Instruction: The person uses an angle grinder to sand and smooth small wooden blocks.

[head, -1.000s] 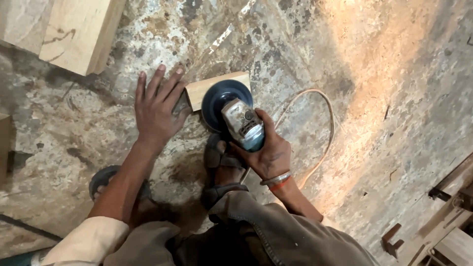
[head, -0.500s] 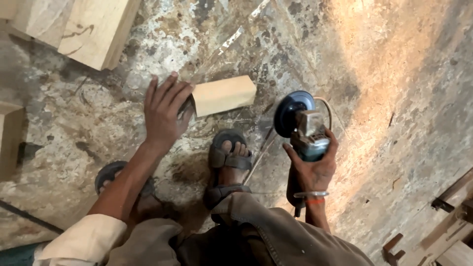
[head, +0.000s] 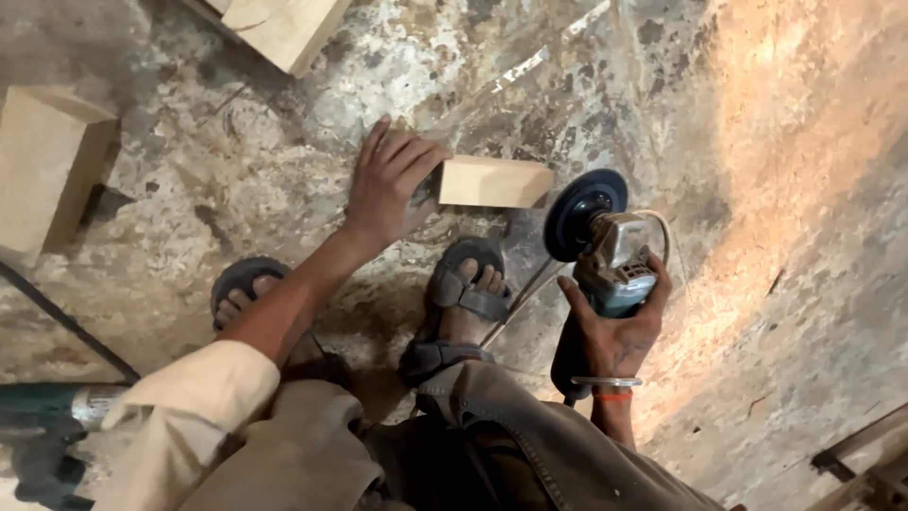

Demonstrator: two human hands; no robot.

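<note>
A small pale wooden block [head: 496, 182] lies on the stained concrete floor in front of my sandalled feet. My left hand [head: 389, 181] rests flat over the block's left end, fingers spread. My right hand [head: 617, 326] grips the body of an angle grinder [head: 607, 248], held off the block to its right. The grinder's dark round disc [head: 584, 213] is tilted up, close to the block's right end but apart from it. A pale cord runs from the grinder behind my hand.
Larger wooden blocks lie at the left [head: 45, 161] and top [head: 284, 26]. A green power tool [head: 52, 409] with a black cable sits at the lower left. Wooden pieces show at the lower right corner [head: 861, 454]. Sawdust covers the floor on the right.
A second ago the grinder's disc was pressed on the block; my right hand has lifted it away to the right. My left hand stays on the block's left end. The view has shifted.
</note>
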